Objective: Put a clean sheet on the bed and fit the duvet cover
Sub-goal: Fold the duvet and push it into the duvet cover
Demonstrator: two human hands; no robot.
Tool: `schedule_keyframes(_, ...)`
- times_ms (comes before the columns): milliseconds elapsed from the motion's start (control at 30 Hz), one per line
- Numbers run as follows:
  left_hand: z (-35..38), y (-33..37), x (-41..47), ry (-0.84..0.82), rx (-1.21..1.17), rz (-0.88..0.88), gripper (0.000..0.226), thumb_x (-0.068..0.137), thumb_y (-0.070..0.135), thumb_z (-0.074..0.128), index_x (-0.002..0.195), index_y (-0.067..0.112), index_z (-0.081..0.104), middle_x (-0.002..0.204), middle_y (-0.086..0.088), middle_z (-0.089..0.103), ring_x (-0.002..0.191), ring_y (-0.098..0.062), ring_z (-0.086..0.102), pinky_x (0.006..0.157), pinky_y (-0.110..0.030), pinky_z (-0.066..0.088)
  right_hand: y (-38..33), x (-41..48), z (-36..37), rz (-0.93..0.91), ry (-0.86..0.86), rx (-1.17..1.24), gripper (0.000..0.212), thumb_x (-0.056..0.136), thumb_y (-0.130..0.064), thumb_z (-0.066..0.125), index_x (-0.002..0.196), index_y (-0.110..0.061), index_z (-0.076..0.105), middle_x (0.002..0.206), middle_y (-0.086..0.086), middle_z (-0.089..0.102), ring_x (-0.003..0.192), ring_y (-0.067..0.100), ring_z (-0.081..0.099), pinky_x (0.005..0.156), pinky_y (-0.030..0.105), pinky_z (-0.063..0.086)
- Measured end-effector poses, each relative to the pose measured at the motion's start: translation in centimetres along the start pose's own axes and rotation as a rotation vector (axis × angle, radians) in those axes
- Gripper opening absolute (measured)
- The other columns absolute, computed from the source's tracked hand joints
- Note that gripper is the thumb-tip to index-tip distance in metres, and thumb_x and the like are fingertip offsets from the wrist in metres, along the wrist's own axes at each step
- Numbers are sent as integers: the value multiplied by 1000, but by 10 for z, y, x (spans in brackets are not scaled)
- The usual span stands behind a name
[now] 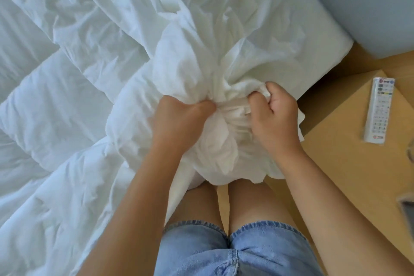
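White duvet cover (201,63) bunched at centre over the bed (313,27), its gathered edge gripped by left hand (179,116) and right hand (277,114), fingers curled, remote (378,110) laid on wooden surface (336,154) at 3 o'clock

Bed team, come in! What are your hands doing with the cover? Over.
Left hand and right hand both grip bunched duvet cover near bed corner. Duvet rumpled on bed. Remote on side table, not in the way.

Duvet cover (224,63) hides fingers of the left hand (179,116); a grey object (406,208) is cut off.
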State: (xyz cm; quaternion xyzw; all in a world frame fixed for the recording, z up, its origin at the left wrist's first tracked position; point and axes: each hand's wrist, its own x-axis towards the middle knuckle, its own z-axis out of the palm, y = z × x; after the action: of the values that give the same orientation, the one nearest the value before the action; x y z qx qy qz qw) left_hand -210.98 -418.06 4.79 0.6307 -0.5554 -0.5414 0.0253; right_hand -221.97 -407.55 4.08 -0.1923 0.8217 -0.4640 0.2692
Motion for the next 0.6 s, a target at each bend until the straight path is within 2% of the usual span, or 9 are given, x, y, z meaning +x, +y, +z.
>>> schedule_keyframes(133,-47,-19,-18,100,-9,-42,37,53,23,82,72,39,54,79,20,59,76,-1,56,67,-27,46,-12,-12,-11,18,-47,122,34,78,-10,48,55,-18,25,50,-10,24,47,6,23,45,17,21)
schedule_keyframes(200,-63,-26,-22,155,-38,-85,34,44,27,76,71,37,58,76,20,62,78,-2,60,64,-26,47,-12,-23,-13,0,-113,120,33,80,-12,50,56,-16,27,52,-8,26,48,5,24,46,16,21)
schedule_keyframes(267,-63,-33,-20,152,-107,-86,34,46,25,76,74,36,62,76,19,65,78,-2,63,61,-22,46,-11,-30,-11,-9,-223,87,34,83,-14,53,58,-8,31,55,-2,30,50,5,25,45,16,22)
schedule_keyframes(333,-51,-37,-19,125,-157,-108,36,55,21,82,80,37,62,83,17,67,84,-4,65,62,-20,49,-9,-28,-11,-3,-397,-67,36,87,-14,56,62,-1,34,61,1,34,54,7,29,45,16,24)
schedule_keyframes(400,-36,-43,-18,99,-170,-146,39,57,26,83,88,36,62,92,14,68,92,-11,66,73,-28,54,-5,-14,-17,-4,-587,-326,32,85,-16,57,66,0,38,73,2,40,68,10,37,52,16,28)
schedule_keyframes(467,-27,-47,-17,98,-178,-150,54,50,32,80,101,32,64,101,9,68,99,-17,64,87,-40,53,-3,2,-24,30,-747,-501,24,82,-19,58,78,3,47,92,6,47,87,19,42,64,19,34)
schedule_keyframes(533,-27,-50,-14,113,-198,-155,59,47,33,77,105,30,64,102,8,68,99,-17,64,90,-43,52,-6,14,-27,142,-863,-484,22,79,-19,59,96,-5,56,104,7,55,95,23,52,73,28,44)
schedule_keyframes(600,-31,-51,-9,97,-236,-157,52,48,34,78,97,35,62,99,11,68,95,-13,65,86,-38,54,-15,22,-24,297,-891,-325,28,75,-25,62,102,-22,59,107,3,63,95,19,61,83,36,52)
